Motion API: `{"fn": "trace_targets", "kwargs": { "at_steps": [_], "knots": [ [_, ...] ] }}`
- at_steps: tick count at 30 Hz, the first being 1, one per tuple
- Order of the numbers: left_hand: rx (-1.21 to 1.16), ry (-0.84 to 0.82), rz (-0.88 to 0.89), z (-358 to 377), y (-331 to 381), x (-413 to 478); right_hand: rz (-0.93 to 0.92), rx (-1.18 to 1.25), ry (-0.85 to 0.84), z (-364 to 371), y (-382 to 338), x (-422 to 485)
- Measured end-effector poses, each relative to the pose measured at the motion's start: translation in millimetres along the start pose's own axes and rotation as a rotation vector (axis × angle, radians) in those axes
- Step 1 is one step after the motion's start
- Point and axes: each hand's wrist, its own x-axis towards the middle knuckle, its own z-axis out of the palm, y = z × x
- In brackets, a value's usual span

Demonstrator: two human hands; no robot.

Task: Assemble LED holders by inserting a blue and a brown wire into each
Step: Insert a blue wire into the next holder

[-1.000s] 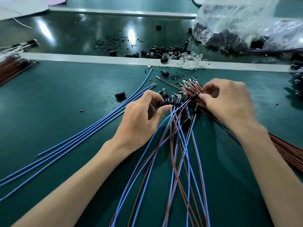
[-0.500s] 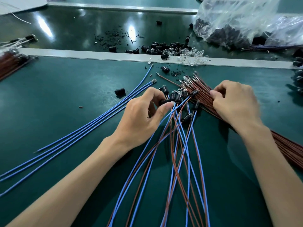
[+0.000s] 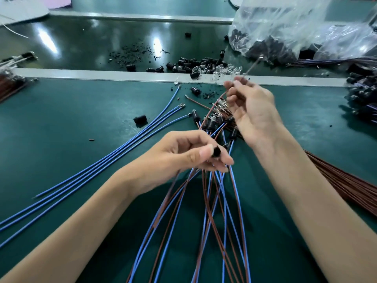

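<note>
We count two hands, the left hand (image 3: 183, 156) pinching one black holder (image 3: 216, 152) and the right hand (image 3: 253, 111) pinching one brown wire (image 3: 213, 104). Four loose blue wires (image 3: 114, 158) lie side by side on the table (image 3: 61, 123), with one stray holder (image 3: 140, 119) and one stray brown wire (image 3: 196, 101) near their tips. The wired holders (image 3: 212, 125), the brown bundle (image 3: 346, 184), the heaped holders (image 3: 189, 65) and the clear LEDs (image 3: 226, 70) are too many for us to count.

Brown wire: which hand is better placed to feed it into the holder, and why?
Right: the right hand pinches the brown wire, while the left hand grips the black LED holder.
</note>
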Motion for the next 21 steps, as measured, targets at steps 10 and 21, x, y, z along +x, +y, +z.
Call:
{"fn": "trace_targets", "kwargs": {
  "at_steps": [10,21],
  "knots": [
    [0.096,0.094,-0.011,-12,-4,1,-0.076,-0.435,-0.466,-20,22,-26],
    [0.336,0.249,0.084,-7,-7,3,-0.247,-0.599,-0.508,-21,31,-31]
  ]
}}
